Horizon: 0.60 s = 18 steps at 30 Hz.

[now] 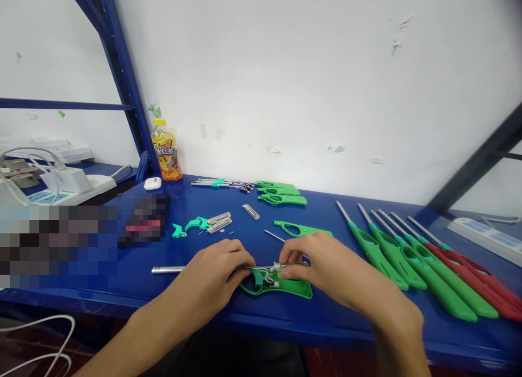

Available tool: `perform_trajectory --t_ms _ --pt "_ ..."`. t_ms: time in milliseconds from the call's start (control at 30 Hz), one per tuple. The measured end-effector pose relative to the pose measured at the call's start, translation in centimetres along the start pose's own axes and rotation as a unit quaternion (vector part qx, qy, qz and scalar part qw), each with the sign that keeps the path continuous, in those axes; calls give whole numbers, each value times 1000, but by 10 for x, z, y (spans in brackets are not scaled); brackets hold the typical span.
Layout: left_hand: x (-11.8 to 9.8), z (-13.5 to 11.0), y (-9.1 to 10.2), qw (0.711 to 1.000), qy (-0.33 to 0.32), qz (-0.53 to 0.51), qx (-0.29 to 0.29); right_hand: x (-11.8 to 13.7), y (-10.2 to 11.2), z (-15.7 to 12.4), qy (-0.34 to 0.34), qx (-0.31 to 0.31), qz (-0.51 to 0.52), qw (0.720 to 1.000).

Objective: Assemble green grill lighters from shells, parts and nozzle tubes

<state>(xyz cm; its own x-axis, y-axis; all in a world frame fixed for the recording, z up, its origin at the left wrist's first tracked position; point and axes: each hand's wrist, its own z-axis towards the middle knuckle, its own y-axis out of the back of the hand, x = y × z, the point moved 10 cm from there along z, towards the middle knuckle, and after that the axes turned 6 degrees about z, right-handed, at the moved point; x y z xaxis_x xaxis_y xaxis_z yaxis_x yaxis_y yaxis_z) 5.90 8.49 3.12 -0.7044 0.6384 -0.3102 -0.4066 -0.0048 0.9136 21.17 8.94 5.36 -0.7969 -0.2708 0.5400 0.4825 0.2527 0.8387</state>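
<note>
An open green lighter half-shell point(285, 287) lies near the front edge of the blue bench point(228, 311), with small white and metal parts inside and a metal tube point(167, 269) sticking out to the left. My left hand point(212, 276) rests curled on the shell's left end, fingers closed on it. My right hand point(314, 260) pinches the small parts at the shell's top edge. A second green shell half point(304, 229) lies just behind my right hand.
Finished green and red long lighters point(411, 254) lie in a row at the right. Green shells point(281, 193), metal tubes point(222, 184), teal triggers point(196, 223) and small metal pieces sit behind. An orange drink bottle point(166, 151) stands by the wall. Power strips at far left and right.
</note>
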Motion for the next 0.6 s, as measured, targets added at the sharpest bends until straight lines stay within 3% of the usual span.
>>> perform_trajectory --t_ms 133,600 --pt "0 0 -1 1000 -6 -14 2 -4 -1 -1 -17 5 -2 1000" --pt "-9 -5 2 998 -50 -22 -19 4 -8 1 30 3 -28 999"
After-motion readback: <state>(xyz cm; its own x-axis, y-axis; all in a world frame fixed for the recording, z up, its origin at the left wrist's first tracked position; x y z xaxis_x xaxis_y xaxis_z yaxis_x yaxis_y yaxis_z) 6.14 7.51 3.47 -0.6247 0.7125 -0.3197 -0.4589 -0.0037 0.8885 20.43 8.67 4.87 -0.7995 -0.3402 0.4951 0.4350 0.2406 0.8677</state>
